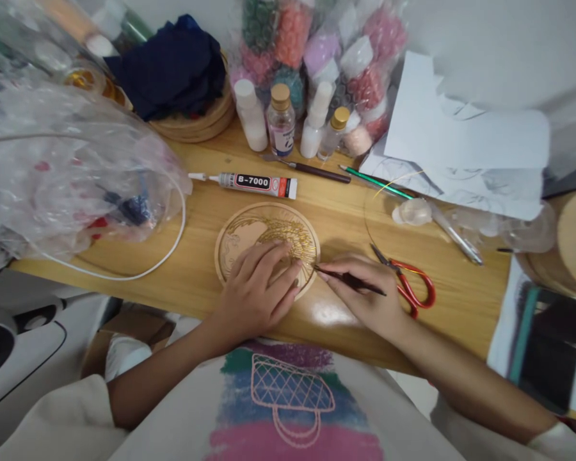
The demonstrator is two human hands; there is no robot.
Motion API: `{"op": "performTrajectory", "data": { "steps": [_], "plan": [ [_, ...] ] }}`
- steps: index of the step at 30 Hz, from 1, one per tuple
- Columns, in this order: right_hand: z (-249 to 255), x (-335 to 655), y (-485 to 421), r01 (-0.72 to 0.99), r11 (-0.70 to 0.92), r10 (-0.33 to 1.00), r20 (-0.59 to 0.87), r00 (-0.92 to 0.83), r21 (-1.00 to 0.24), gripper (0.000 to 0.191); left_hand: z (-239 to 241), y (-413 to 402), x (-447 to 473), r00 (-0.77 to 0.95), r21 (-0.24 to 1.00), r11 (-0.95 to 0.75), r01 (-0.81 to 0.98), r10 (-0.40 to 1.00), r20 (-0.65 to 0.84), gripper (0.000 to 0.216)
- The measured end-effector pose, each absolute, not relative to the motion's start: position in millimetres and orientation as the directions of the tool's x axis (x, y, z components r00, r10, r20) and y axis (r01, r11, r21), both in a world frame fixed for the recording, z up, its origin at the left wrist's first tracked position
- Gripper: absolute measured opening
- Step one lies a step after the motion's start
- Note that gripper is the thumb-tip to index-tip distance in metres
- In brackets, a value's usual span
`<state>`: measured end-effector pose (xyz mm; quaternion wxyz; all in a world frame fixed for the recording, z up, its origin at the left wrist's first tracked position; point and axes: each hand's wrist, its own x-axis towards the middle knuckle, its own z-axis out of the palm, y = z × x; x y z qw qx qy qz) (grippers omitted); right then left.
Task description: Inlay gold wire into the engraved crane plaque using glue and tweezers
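A round wooden plaque with a raised rim lies on the table, its face worked with curling gold wire. My left hand rests flat across its lower part, fingers stretched out and slightly apart, covering some of the pattern. At the plaque's right rim, my right hand pinches slim dark tweezers, their tips touching or very near the edge of the wirework. Just beyond that hand are red-handled scissors, partly hidden by it. A B-7000 glue tube lies behind the plaque.
Behind are a dark-handled palette knife, a green pencil, small bottles and bagged jars. Loose gold wire curves near the scissors. A plastic bag fills the left; papers and a phone lie right.
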<state>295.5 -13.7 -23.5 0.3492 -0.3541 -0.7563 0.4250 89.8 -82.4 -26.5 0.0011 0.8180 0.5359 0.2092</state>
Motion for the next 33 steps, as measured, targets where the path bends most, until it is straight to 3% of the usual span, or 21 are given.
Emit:
{"op": "performTrajectory", "data": {
  "steps": [6,33],
  "plan": [
    [-24.3,294.8,-14.8,0.252,0.374,0.845,0.216,-0.489,-0.892,0.015,-28.5,-82.6,90.8,0.324,0.251,-0.409,0.877,0.891,0.319,0.033],
    [-23.8,295.0,-14.8,0.262,0.377,0.842,0.211,-0.496,-0.889,0.013,-24.6,-80.4,93.8,0.346,0.160,-0.409,0.898,0.883,0.316,0.031]
  ]
}}
